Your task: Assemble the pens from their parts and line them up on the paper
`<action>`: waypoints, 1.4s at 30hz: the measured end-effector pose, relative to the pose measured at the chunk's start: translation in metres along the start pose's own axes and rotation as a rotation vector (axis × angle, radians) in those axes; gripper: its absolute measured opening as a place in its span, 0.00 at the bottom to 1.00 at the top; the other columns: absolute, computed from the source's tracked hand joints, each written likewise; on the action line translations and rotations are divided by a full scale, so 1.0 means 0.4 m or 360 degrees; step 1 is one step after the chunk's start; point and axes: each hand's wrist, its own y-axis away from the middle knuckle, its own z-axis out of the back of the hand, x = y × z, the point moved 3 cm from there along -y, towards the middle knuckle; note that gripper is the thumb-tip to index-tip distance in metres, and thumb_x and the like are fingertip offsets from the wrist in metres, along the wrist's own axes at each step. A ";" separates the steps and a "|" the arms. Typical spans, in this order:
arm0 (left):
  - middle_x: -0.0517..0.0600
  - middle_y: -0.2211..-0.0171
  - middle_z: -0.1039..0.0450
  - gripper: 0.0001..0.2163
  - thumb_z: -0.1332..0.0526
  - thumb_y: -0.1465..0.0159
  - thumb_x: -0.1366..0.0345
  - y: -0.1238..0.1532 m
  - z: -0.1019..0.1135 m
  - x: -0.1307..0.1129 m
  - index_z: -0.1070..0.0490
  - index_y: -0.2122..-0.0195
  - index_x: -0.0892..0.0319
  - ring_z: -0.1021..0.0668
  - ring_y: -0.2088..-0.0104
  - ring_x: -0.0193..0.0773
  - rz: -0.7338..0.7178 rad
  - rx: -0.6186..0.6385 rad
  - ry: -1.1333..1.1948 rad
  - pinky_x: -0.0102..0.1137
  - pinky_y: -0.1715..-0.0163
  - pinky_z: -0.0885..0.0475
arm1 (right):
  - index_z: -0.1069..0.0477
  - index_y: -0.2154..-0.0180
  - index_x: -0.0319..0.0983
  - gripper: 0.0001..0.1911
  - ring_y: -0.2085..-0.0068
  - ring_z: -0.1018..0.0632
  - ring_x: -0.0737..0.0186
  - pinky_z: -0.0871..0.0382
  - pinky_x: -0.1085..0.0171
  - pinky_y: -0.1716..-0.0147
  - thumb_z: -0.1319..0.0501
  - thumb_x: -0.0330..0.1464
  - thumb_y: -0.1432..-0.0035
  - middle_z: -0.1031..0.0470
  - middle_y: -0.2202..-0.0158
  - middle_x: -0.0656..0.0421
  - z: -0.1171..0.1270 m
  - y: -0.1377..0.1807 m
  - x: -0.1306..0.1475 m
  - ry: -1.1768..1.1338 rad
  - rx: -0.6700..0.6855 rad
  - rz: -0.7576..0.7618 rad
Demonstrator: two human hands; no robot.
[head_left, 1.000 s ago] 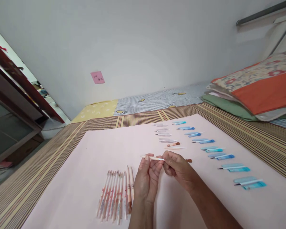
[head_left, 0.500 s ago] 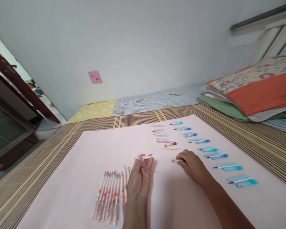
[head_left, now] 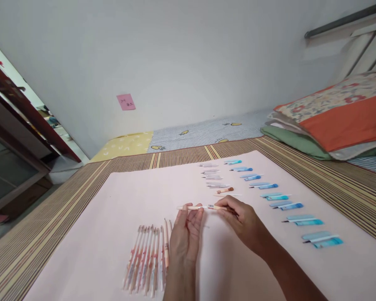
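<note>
My left hand (head_left: 186, 234) pinches the pale peach front part of a pen (head_left: 192, 207) between thumb and fingers. A thin white refill sticks out of its right end. In my right hand (head_left: 242, 217) is a peach pen barrel (head_left: 213, 207) with small dark printing, held level. The barrel's left end meets the refill's tip or lies just at it; I cannot tell how far they overlap. Beyond my right hand, a peach barrel with a brown end (head_left: 226, 190) lies on the pale pink sheet (head_left: 144, 194).
Several whole pens (head_left: 144, 259) lie side by side left of my left forearm. Disassembled blue pens (head_left: 313, 222) form a slanting column on the right; pale grey pen parts (head_left: 213, 177) lie farther back. A striped mat (head_left: 90, 190) is underneath, with folded bedding (head_left: 335, 125) at right.
My right hand has moved left with the barrel, bringing its end up to the refill. My left hand stays almost in place, still holding the front part.
</note>
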 end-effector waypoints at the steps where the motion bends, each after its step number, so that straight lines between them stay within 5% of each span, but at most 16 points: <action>1: 0.60 0.67 0.21 0.07 0.42 0.34 0.74 0.000 0.000 0.001 0.27 0.67 0.67 0.17 0.65 0.38 0.0001 0.0011 -0.0005 0.30 0.59 0.20 | 0.31 0.66 0.40 0.07 0.66 0.27 0.62 0.34 0.65 0.64 0.45 0.33 0.35 0.27 0.68 0.61 0.001 0.000 0.000 0.0028 -0.0009 0.0023; 8: 0.58 0.67 0.21 0.05 0.40 0.35 0.74 0.008 -0.002 0.008 0.26 0.66 0.66 0.18 0.65 0.38 -0.0006 0.0069 -0.0045 0.31 0.60 0.20 | 0.31 0.66 0.40 0.08 0.66 0.28 0.62 0.35 0.65 0.65 0.45 0.33 0.34 0.29 0.68 0.60 -0.002 0.004 -0.003 0.0119 -0.0040 0.0117; 15: 0.53 0.72 0.23 0.05 0.37 0.36 0.70 0.019 -0.012 0.020 0.24 0.64 0.68 0.23 0.77 0.30 0.0052 0.0232 -0.0060 0.20 0.81 0.30 | 0.32 0.64 0.40 0.07 0.65 0.27 0.63 0.34 0.66 0.64 0.47 0.30 0.33 0.30 0.67 0.60 -0.028 0.000 0.000 0.0135 -0.0149 0.0314; 22: 0.55 0.70 0.22 0.05 0.37 0.36 0.71 0.014 -0.004 0.018 0.22 0.65 0.69 0.20 0.72 0.32 -0.0008 0.0133 -0.0124 0.21 0.75 0.26 | 0.32 0.62 0.40 0.08 0.64 0.26 0.62 0.34 0.66 0.64 0.48 0.31 0.32 0.30 0.66 0.58 -0.052 0.000 -0.003 0.0143 -0.0116 0.0435; 28: 0.58 0.63 0.20 0.10 0.32 0.40 0.65 0.029 -0.019 0.010 0.23 0.61 0.68 0.22 0.74 0.30 -0.0138 0.0358 -0.0285 0.21 0.76 0.28 | 0.30 0.66 0.41 0.11 0.65 0.26 0.59 0.36 0.63 0.64 0.47 0.35 0.33 0.25 0.69 0.59 -0.048 0.002 -0.027 0.0320 -0.0179 0.0157; 34: 0.61 0.61 0.20 0.11 0.31 0.41 0.63 0.038 -0.023 0.002 0.25 0.61 0.65 0.17 0.71 0.38 -0.0109 0.0386 -0.0390 0.27 0.72 0.23 | 0.41 0.80 0.41 0.25 0.80 0.36 0.67 0.41 0.66 0.76 0.52 0.42 0.32 0.40 0.84 0.65 -0.064 0.000 -0.034 -0.0180 0.0109 -0.0253; 37: 0.61 0.65 0.19 0.08 0.33 0.39 0.66 0.023 -0.007 -0.007 0.26 0.62 0.66 0.17 0.71 0.39 -0.0119 0.0266 -0.0318 0.28 0.70 0.21 | 0.30 0.65 0.39 0.15 0.74 0.29 0.65 0.34 0.66 0.71 0.47 0.42 0.35 0.29 0.75 0.62 -0.062 -0.002 -0.025 -0.0321 0.0148 -0.0252; 39: 0.61 0.65 0.19 0.06 0.35 0.37 0.68 0.012 0.004 -0.012 0.26 0.63 0.67 0.17 0.72 0.38 -0.0119 0.0182 -0.0245 0.28 0.68 0.21 | 0.31 0.52 0.40 0.15 0.67 0.25 0.63 0.31 0.64 0.65 0.42 0.39 0.39 0.24 0.62 0.58 -0.055 -0.003 -0.022 -0.0221 0.0091 -0.0196; 42: 0.61 0.65 0.19 0.04 0.39 0.35 0.71 0.004 0.012 -0.013 0.26 0.63 0.67 0.17 0.70 0.38 -0.0066 0.0106 -0.0156 0.28 0.67 0.20 | 0.30 0.57 0.41 0.09 0.65 0.25 0.62 0.31 0.63 0.64 0.40 0.34 0.41 0.24 0.60 0.58 -0.053 -0.001 -0.016 0.0045 -0.0036 0.0013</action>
